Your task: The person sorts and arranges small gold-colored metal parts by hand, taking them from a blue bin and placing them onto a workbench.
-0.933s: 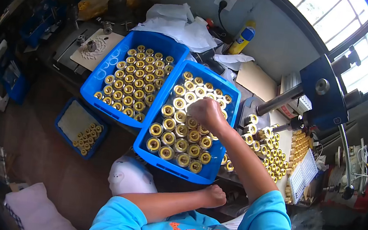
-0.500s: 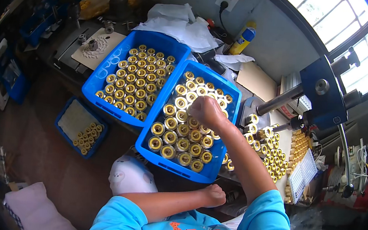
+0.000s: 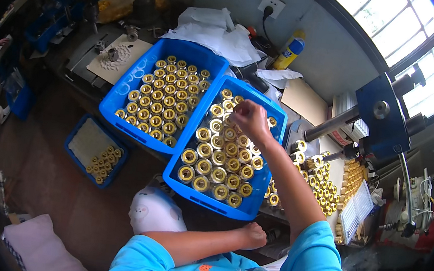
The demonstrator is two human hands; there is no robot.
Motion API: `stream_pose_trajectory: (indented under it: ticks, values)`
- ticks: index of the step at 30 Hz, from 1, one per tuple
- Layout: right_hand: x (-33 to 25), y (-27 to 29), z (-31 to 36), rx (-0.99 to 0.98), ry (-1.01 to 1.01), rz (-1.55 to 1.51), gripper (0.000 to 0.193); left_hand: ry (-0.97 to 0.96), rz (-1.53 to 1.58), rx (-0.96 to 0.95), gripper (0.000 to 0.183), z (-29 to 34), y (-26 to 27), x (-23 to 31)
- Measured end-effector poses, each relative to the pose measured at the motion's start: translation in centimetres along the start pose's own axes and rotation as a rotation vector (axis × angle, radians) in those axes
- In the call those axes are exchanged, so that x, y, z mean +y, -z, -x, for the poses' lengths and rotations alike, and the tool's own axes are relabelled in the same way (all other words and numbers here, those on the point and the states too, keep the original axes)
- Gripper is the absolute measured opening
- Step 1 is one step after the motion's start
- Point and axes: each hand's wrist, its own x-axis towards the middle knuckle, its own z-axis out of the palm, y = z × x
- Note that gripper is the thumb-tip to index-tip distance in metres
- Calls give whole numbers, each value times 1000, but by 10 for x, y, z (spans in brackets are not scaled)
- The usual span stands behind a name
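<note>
My right hand (image 3: 250,120) is over the far half of the right blue bin (image 3: 205,203), its fingers curled together and pointing down among the parts. Whatever they pinch is hidden beneath the hand. That bin holds rows of short cylindrical metal fittings (image 3: 218,175), silver outside with brass-coloured centres, standing on end. My left hand (image 3: 253,236) rests closed in a fist near my lap, just below the bin's near edge, and its contents cannot be seen. Beside the right bin, a second blue bin (image 3: 135,131) holds similar fittings (image 3: 168,101).
At right stands a blue machine head (image 3: 384,112) with a metal shaft. Loose fittings (image 3: 322,185) and a white rack (image 3: 356,204) lie below it. A small blue tray (image 3: 72,157) sits low at left. A yellow-and-blue spray can (image 3: 291,53) stands by the wall.
My right hand has moved a little farther away over the right bin, and its wrist has turned. My left fist stays where it was. The view has shifted slightly.
</note>
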Motion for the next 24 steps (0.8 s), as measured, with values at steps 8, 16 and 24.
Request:
stream_pose_trajectory:
  ticks: [8,16,24]
  values:
    - [13,-36,-62,159,-29,41,17,161,191,-140,21,-4,26,-4]
    - [23,-47,-70,289,27,291,16,142,184,-158,20,-6,28,-4]
    - [30,-10,-50,308,12,56,17,69,8,-3,9,-7,-14,-9]
